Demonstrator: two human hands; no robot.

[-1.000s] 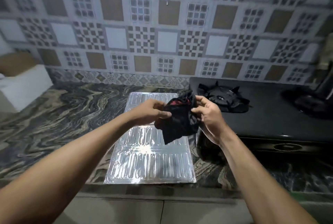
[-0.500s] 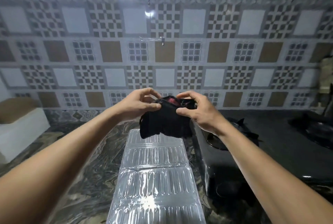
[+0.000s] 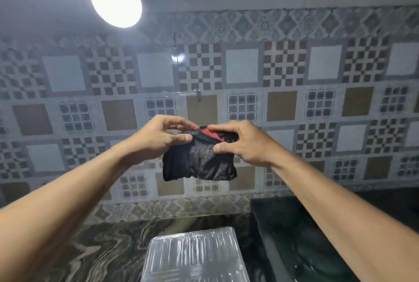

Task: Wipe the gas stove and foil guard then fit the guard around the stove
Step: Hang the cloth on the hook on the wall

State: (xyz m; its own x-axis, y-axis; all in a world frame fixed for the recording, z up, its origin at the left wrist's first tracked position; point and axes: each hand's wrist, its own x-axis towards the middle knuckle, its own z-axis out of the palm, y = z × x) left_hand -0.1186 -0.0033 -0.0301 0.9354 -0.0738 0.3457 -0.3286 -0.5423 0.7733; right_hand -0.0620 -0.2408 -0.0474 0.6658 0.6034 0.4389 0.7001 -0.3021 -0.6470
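Note:
A black cloth (image 3: 199,163) with a red patch at its top edge hangs in front of the tiled wall, held up at chest height. My left hand (image 3: 158,137) pinches its top left edge and my right hand (image 3: 243,143) pinches its top right edge. Below, the silver ribbed foil guard (image 3: 192,256) lies flat on the marbled counter. The black gas stove (image 3: 294,236) sits to the right of the guard; only its left part shows, and my right forearm covers some of it.
The dark marbled counter (image 3: 102,247) runs along the bottom, meeting the patterned tile wall (image 3: 281,104) behind. A bright bulb (image 3: 115,0) glares at the top left. A small hook (image 3: 198,95) sticks out of the wall above my hands.
The view has tilted upward, so the counter, guard and stove have slid down the frame. Both hands have raised the cloth higher and spread it flatter between them.

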